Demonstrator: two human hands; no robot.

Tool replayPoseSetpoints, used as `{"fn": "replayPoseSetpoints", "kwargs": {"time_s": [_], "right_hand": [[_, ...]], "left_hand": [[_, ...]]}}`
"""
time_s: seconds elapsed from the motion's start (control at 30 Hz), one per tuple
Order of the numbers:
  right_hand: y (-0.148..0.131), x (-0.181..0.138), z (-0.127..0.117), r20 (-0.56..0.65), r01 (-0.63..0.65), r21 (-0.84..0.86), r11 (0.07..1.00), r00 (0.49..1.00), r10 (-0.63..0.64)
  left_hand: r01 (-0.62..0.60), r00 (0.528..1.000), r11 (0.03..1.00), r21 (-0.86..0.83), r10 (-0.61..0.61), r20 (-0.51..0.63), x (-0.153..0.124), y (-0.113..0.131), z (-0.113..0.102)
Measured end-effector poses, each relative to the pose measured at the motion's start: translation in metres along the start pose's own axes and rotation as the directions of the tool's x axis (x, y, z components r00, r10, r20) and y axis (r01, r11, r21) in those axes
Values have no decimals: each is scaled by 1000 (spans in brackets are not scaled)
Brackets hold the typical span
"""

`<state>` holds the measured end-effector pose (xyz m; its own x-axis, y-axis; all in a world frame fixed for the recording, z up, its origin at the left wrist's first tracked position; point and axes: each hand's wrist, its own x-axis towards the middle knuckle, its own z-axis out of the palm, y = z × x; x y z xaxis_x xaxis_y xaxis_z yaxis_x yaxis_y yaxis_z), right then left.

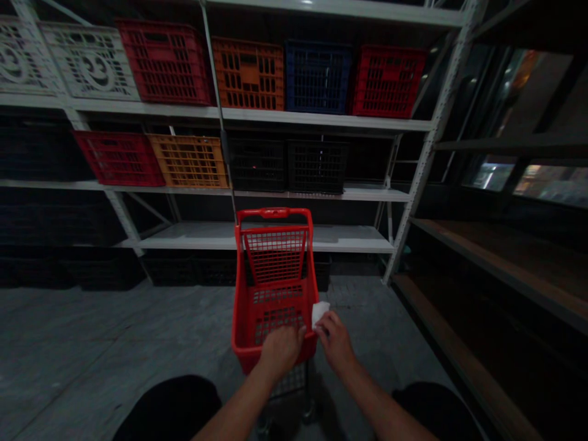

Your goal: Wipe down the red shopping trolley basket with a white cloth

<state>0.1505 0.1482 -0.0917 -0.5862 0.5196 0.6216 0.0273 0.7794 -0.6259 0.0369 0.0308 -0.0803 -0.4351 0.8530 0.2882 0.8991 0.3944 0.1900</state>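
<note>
A red plastic shopping cart [275, 294] stands in front of me, its handle bar toward the shelves. My left hand [281, 348] is closed over the cart's near rim, with the fingertips partly hidden. At the cart's right near corner, my right hand [334, 337] pinches a crumpled white cloth or tissue [320, 311]; which of the two I cannot tell. The white piece lies against the outer side of the rim. The basket's grid floor shows between its walls.
White metal shelving [257, 116] behind the cart carries red, orange, blue, black and white plastic crates, such as an orange crate [249, 75]. Dark crates [101, 269] sit low at the left. A wood-boarded rack [496, 257] runs along the right. Grey concrete floor [138, 331] surrounds the cart.
</note>
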Motion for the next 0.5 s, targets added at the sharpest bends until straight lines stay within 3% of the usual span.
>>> {"fn": "replayPoseSetpoints", "kwargs": {"time_s": [0.1, 0.23, 0.5], "right_hand": [[4, 22, 15, -12, -20, -13, 1000, 1000, 19], [15, 51, 16, -34, -38, -45, 998, 999, 37], [-3, -13, 3, 158, -22, 41, 999, 987, 15]], "left_hand": [[32, 998, 997, 73, -35, 44, -2, 6, 7], [86, 985, 985, 147, -106, 133, 2, 5, -2], [51, 971, 987, 151, -84, 222, -4, 5, -14]]}}
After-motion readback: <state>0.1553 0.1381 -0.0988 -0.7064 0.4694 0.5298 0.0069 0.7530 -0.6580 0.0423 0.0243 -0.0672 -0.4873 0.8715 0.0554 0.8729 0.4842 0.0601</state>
